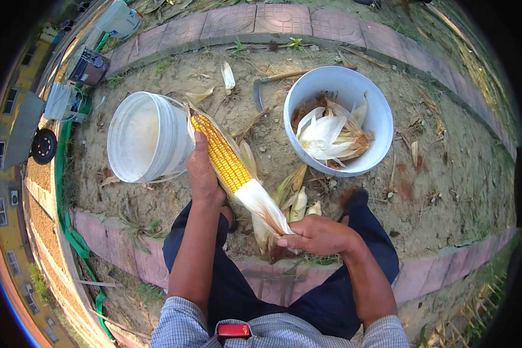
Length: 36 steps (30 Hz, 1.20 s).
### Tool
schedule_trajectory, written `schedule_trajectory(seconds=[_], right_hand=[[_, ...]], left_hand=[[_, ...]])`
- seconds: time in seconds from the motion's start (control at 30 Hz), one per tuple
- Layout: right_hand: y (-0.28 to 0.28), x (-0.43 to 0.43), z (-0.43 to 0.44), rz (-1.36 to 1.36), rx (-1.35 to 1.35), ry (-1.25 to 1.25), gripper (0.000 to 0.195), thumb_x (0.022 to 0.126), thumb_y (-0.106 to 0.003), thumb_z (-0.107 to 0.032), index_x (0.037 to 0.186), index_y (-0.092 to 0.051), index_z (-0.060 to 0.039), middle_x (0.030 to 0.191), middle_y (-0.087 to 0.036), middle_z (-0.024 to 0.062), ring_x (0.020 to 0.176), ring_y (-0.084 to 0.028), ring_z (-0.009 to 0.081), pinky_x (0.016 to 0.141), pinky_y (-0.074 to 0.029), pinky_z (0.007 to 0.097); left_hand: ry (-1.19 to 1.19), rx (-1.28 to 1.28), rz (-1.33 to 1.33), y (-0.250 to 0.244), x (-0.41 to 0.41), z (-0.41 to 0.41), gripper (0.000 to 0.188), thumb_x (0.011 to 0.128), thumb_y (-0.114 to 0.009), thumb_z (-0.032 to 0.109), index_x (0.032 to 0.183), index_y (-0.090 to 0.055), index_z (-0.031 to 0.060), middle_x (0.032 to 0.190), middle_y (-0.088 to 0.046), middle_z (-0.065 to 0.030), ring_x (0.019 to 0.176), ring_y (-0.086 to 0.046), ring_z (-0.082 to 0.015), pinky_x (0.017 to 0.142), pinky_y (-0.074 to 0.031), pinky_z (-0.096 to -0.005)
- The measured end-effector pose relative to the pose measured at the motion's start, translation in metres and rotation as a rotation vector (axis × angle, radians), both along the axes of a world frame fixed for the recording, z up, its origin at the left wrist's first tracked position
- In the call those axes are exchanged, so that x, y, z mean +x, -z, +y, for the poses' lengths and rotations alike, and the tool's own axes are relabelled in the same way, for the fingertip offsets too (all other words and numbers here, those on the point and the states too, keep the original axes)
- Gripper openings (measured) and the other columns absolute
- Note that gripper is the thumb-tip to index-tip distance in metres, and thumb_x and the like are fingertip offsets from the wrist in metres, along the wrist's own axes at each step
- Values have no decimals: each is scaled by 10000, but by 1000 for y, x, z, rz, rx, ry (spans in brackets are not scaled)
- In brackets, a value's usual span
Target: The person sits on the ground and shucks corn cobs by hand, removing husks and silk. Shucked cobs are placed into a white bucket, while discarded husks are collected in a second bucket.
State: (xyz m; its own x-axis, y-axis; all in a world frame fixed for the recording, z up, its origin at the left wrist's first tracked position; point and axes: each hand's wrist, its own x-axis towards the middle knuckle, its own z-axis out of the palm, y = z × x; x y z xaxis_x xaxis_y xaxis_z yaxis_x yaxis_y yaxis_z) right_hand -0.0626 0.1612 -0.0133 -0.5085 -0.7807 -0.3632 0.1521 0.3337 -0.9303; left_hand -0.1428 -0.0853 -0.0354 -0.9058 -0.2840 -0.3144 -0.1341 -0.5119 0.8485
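A yellow ear of corn (221, 153) lies slantwise between my hands, its kernels bared along much of the length. My left hand (203, 172) grips its upper part, thumb across the kernels. Pale husk (261, 206) still wraps the lower end, and my right hand (315, 235) pinches the brownish tip of that husk. Beyond my left hand, a white plastic bucket (132, 137) leans on its side, mouth towards the left. An upright white bucket (385, 130) at the right holds husks (324, 132). Unshucked ears (299, 204) lie on the soil between my feet.
A sickle (259, 93) with a wooden handle lies behind the upright bucket. One husked piece (228, 77) rests on the bare soil. Pink paving tiles (282, 19) border the plot at far and near sides. More buckets (89, 65) and green netting (76, 243) stand along the left.
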Motion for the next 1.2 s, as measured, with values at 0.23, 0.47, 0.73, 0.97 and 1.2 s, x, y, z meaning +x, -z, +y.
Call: schedule_trajectory(seconds=[0.23, 0.47, 0.73, 0.97, 1.2], right_hand=[[9, 1, 4, 69, 238, 122, 561, 944, -627, -512, 1004, -672, 43, 878, -669, 231, 817, -681, 327, 761, -531, 399], [3, -27, 13, 177, 36, 773, 753, 906, -658, -577, 1261, -579, 82, 1046, -675, 226, 944, -668, 269, 835, -526, 390], [0, -37, 10, 228, 0, 957, 601, 945, -654, -495, 1033, -598, 96, 834, -643, 157, 786, -589, 182, 733, -495, 344], [3, -38, 17, 352, 47, 906, 521, 967, -639, -426, 789, -565, 58, 687, -548, 145, 688, -473, 160, 650, -446, 371], [5, -38, 20, 408, -11, 870, 447, 998, -593, -358, 925, -638, 80, 758, -616, 223, 708, -565, 251, 705, -478, 397]], left_hand=[[297, -14, 44, 1, 5, 1, 544, 993, -599, 459, 1248, -550, -19, 1073, -658, -83, 924, -657, -157, 833, -549, -314], [693, -43, -58, 11, 33, 41, 601, 1020, -507, 510, 1311, -531, -15, 1143, -641, -74, 985, -614, -130, 882, -491, -289], [856, -255, -47, 16, 48, 64, 621, 1073, -351, 510, 1204, -593, -46, 1101, -647, -76, 957, -555, -122, 879, -456, -295], [946, -381, -154, 13, 45, 62, 642, 1078, -341, 508, 1085, -649, -56, 981, -677, -77, 873, -568, -118, 829, -469, -292], [1009, -244, -215, 21, 47, 63, 655, 1067, -366, 528, 1141, -648, -59, 1025, -682, -104, 908, -581, -136, 843, -480, -302]])
